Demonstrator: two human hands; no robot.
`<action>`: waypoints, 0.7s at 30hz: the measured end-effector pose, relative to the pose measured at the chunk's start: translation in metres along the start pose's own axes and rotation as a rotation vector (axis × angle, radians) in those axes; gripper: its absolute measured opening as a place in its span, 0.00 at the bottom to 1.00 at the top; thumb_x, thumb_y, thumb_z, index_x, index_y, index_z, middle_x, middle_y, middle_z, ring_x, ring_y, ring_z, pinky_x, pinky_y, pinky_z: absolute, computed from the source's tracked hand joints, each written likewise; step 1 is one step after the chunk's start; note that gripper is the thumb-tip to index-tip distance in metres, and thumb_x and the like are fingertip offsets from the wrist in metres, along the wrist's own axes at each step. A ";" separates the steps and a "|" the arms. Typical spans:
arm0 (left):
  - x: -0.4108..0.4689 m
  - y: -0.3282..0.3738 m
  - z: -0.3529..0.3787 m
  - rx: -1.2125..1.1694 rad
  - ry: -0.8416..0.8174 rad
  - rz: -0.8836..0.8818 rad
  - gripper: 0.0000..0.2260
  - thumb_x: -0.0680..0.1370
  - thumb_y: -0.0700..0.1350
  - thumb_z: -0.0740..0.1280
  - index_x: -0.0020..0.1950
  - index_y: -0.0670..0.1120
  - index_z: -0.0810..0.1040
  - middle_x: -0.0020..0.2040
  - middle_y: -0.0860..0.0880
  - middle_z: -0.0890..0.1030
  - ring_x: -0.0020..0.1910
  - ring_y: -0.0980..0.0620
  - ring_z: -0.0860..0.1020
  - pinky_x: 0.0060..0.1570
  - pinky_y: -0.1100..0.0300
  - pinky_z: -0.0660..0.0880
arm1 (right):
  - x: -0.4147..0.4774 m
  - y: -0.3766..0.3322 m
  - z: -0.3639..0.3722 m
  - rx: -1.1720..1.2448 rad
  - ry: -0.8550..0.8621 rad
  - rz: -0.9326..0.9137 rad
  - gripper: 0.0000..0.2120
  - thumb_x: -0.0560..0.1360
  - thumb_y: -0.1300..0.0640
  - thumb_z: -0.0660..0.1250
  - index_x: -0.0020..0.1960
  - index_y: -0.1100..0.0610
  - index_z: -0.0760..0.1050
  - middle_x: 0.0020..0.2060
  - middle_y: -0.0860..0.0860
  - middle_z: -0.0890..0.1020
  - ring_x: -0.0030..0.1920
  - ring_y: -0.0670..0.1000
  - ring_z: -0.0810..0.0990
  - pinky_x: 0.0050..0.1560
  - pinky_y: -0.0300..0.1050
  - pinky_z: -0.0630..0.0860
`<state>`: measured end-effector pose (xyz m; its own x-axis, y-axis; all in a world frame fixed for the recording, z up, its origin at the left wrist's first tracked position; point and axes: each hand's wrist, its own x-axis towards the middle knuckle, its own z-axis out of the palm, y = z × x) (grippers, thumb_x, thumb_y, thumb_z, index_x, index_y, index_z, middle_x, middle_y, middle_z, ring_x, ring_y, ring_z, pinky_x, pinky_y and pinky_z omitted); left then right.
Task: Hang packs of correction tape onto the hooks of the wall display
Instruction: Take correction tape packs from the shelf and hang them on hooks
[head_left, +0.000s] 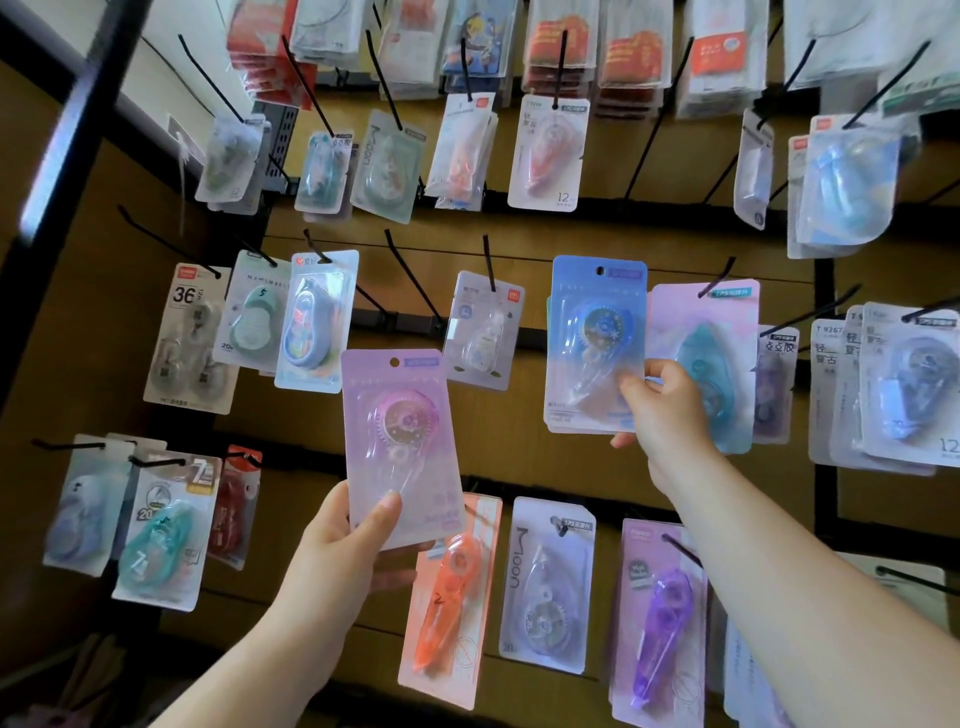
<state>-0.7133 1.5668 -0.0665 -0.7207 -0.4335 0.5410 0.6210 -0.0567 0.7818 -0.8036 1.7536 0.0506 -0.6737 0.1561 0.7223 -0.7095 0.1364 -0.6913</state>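
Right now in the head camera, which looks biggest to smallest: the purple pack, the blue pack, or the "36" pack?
1. purple pack in the left hand
2. blue pack in the right hand
3. "36" pack

The purple one is probably nearer the camera, so true sizes are unsure.

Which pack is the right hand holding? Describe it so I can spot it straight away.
On the display's middle row of hooks, right of centre, the right hand grips a blue pack by its lower right corner. Unlike the hooked pink pack beside it, its hang hole is empty.

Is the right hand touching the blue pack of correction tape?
Touching. In the head view, the right hand grips the lower right corner of the blue pack, thumb on its front, fingers behind it.
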 end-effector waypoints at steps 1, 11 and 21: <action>0.000 -0.001 -0.001 -0.003 0.002 0.001 0.10 0.76 0.45 0.61 0.57 0.51 0.68 0.50 0.47 0.78 0.54 0.45 0.77 0.39 0.55 0.77 | -0.001 0.000 0.001 0.011 -0.008 0.010 0.12 0.78 0.58 0.59 0.60 0.60 0.68 0.48 0.52 0.74 0.31 0.47 0.72 0.16 0.30 0.68; 0.001 -0.003 -0.001 -0.006 0.013 0.002 0.10 0.76 0.47 0.61 0.57 0.52 0.68 0.49 0.49 0.78 0.54 0.44 0.77 0.42 0.53 0.77 | -0.003 -0.005 -0.001 0.014 -0.040 -0.047 0.08 0.78 0.57 0.58 0.57 0.56 0.67 0.49 0.51 0.75 0.32 0.47 0.72 0.17 0.29 0.67; -0.001 -0.002 0.001 -0.013 -0.006 -0.006 0.12 0.75 0.47 0.61 0.58 0.51 0.68 0.49 0.49 0.77 0.54 0.44 0.77 0.40 0.55 0.77 | 0.002 0.003 -0.002 -0.034 -0.015 0.036 0.09 0.78 0.58 0.58 0.57 0.58 0.69 0.45 0.51 0.74 0.27 0.49 0.69 0.15 0.29 0.66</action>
<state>-0.7138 1.5680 -0.0685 -0.7265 -0.4274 0.5381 0.6204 -0.0712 0.7810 -0.8067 1.7563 0.0497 -0.7020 0.1468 0.6968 -0.6774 0.1642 -0.7170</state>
